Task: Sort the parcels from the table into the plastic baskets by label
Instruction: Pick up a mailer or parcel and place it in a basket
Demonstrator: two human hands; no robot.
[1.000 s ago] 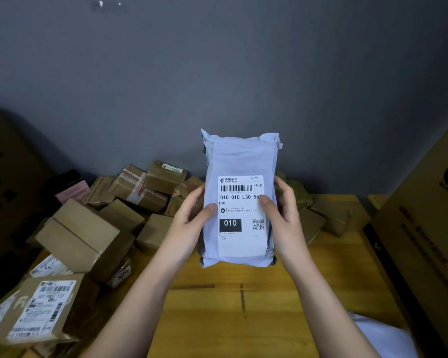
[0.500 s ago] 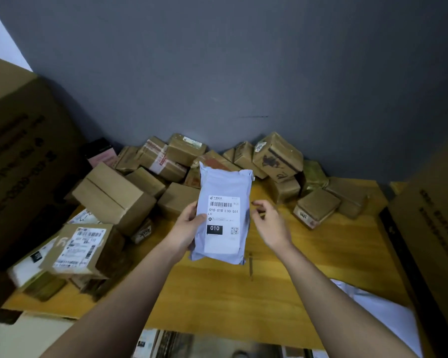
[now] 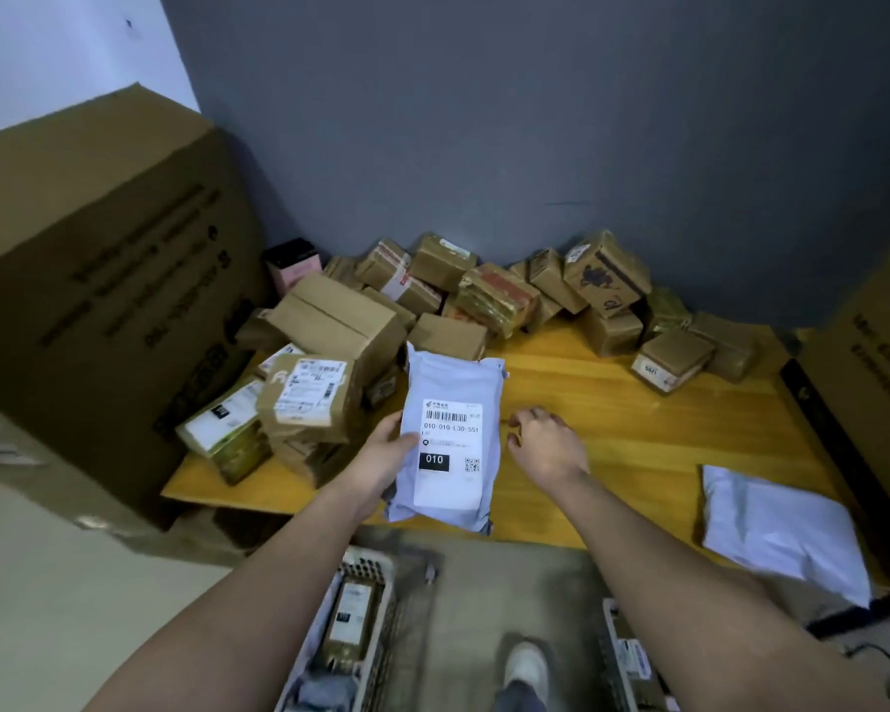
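Observation:
My left hand [image 3: 381, 454] grips a pale blue poly-bag parcel [image 3: 445, 362] by its left edge, thumb on the front. Its white label reads 010-010-L30-S51 with a black 010 box. The parcel hangs over the near edge of the wooden table [image 3: 612, 429]. My right hand [image 3: 545, 444] hovers just right of the parcel, apart from it, fingers loosely curled and holding nothing. Two plastic baskets stand on the floor below: one [image 3: 381, 608] under my left forearm with parcels inside, another [image 3: 612, 655] under my right forearm.
Several brown cardboard parcels [image 3: 484, 295] are piled along the table's back and left. A second pale poly-bag [image 3: 777, 526] lies at the table's near right. Big cartons stand at the left [image 3: 99, 274] and right [image 3: 874, 362]. A shoe [image 3: 525, 665] shows on the floor between the baskets.
My right hand let go of the blue parcel and drew off to the right. The parcel, now held by the left hand alone, came down and nearer. The view tilted down, baring the baskets.

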